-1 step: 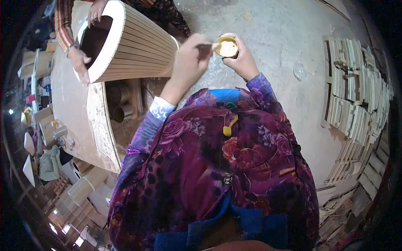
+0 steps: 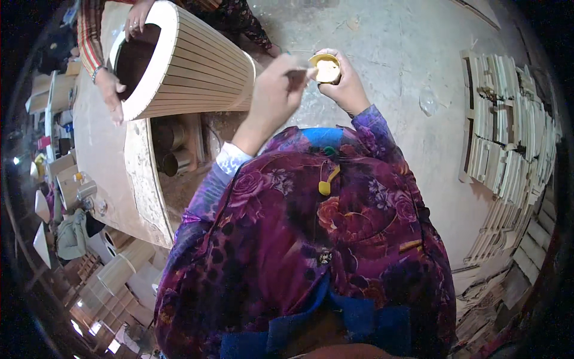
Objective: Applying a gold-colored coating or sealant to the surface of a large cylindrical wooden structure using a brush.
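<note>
My right hand (image 2: 345,87) is wrapped round a small round cup (image 2: 327,67) with a yellowish rim and a pale, creamy paste inside. Its open top faces up toward me. My left hand (image 2: 277,90) is closed in a pinch at the cup's left side, its fingertips smeared by motion. A light-coloured tip shows between those fingers and the rim, too blurred to name. Left of my left hand lies a large tapered barrel-like shell (image 2: 203,66) of narrow wooden strips, with a broad white ring (image 2: 169,57) round its open end.
A co-worker's hands (image 2: 110,90) rest on the shell's ring. The shell lies across a pale worktable (image 2: 98,155) with a worn edge. Stacked wooden strips (image 2: 499,119) stand at the right on the grey floor (image 2: 412,54). More wooden shells (image 2: 119,269) are at the lower left.
My left hand has shifted slightly right and down beside the cup. The cup's tilt has changed a little. The co-worker's lower hand has moved slightly on the ring.
</note>
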Tool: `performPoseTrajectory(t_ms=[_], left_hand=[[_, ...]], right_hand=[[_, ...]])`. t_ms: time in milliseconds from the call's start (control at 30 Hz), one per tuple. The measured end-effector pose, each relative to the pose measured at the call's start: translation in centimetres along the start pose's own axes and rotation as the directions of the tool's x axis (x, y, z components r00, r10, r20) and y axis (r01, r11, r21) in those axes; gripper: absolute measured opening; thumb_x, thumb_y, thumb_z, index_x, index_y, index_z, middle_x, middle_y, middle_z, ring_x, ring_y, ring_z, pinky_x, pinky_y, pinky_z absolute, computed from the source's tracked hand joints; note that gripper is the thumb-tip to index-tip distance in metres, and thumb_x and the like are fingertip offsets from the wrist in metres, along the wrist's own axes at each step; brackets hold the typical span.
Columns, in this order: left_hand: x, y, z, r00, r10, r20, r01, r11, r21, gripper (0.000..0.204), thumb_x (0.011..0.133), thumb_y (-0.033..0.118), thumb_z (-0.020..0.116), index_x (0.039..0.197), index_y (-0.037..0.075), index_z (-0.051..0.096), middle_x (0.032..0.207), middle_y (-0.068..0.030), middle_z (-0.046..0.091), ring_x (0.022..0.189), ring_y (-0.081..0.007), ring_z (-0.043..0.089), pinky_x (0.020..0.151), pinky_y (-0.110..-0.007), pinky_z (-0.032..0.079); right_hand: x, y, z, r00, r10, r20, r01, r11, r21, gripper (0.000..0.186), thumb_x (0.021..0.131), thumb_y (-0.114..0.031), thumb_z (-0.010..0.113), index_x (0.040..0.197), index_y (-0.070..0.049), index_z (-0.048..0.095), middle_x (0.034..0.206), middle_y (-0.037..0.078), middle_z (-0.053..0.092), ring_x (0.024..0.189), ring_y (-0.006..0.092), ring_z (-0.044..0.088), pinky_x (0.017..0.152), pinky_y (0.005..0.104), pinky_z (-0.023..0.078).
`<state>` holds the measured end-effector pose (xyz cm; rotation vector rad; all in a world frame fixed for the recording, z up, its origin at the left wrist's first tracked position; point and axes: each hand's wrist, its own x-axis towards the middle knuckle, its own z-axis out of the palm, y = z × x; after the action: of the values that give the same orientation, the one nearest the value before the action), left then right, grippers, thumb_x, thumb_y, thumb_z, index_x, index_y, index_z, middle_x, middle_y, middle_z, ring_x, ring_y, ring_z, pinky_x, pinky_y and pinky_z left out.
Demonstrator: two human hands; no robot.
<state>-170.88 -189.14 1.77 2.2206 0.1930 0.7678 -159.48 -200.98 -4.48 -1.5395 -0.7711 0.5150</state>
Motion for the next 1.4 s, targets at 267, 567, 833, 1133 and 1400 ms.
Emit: performPoseTrajectory(t_ms=[267, 567, 833, 1133, 1400], left_hand=[[2.1, 0.2, -0.6, 0.991, -0.129, 0.037, 0.132, 0.985, -0.11, 0.019, 0.089, 0.017, 0.062, 0.083, 0.0, 0.066, 0.072, -0.0125, 0.064, 0.065, -0.0236, 0.063, 0.056, -0.034, 0.046], [0.5, 1.5, -0.8, 0.949, -0.266, 0.167, 0.268, 0.963, 0.011, 0.018, 0.092, 0.014, 0.06, 0.089, -0.003, 0.065, 0.077, -0.0093, 0.066, 0.065, -0.0124, 0.064, 0.059, -0.025, 0.048], [2.0, 1.2, -0.9, 0.997, -0.053, 0.061, 0.056, 0.997, -0.055, 0.01, 0.087, 0.004, 0.061, 0.095, 0.0, 0.064, 0.083, -0.0101, 0.067, 0.074, -0.0189, 0.065, 0.068, -0.028, 0.051], [1.8, 0.4, -2.1, 0.978, 0.046, 0.205, -0.043, 0.999, -0.019, 0.016, 0.084, 0.0, 0.063, 0.1, 0.002, 0.066, 0.087, -0.0109, 0.065, 0.079, -0.0198, 0.064, 0.071, -0.029, 0.05], [2.1, 0.2, -2.8, 0.977, -0.058, 0.205, 0.087, 0.987, -0.133, 0.013, 0.086, 0.003, 0.063, 0.099, -0.001, 0.066, 0.09, -0.0092, 0.065, 0.08, -0.015, 0.063, 0.07, -0.027, 0.05]], right_hand=[[-0.1, 0.0, 0.0, 0.999, -0.023, 0.036, 0.023, 1.0, -0.019, 0.05, 0.062, -0.001, 0.062, 0.111, -0.007, 0.054, 0.105, 0.011, 0.056, 0.106, 0.0294, 0.054, 0.093, 0.0347, 0.043], [0.2, 0.6, 0.0, 0.996, -0.085, -0.036, 0.079, 0.986, -0.145, 0.055, 0.064, 0.001, 0.06, 0.118, -0.006, 0.051, 0.112, 0.008, 0.057, 0.109, 0.0191, 0.055, 0.095, 0.0303, 0.043], [0.1, -0.2, 0.6, 0.998, -0.057, -0.006, 0.057, 0.998, 0.0, 0.051, 0.063, 0.001, 0.063, 0.113, -0.006, 0.053, 0.107, 0.012, 0.057, 0.106, 0.0267, 0.055, 0.093, 0.0335, 0.044], [0.2, 0.3, -0.2, 0.998, -0.047, 0.032, 0.044, 0.995, 0.085, 0.052, 0.064, -0.002, 0.064, 0.114, -0.007, 0.053, 0.109, 0.01, 0.058, 0.105, 0.0233, 0.056, 0.093, 0.0322, 0.044], [-0.3, -0.4, -0.4, 0.994, -0.043, 0.103, 0.03, 0.992, 0.124, 0.057, 0.064, 0.0, 0.064, 0.118, -0.009, 0.051, 0.109, 0.009, 0.057, 0.106, 0.0185, 0.056, 0.092, 0.0298, 0.044]])
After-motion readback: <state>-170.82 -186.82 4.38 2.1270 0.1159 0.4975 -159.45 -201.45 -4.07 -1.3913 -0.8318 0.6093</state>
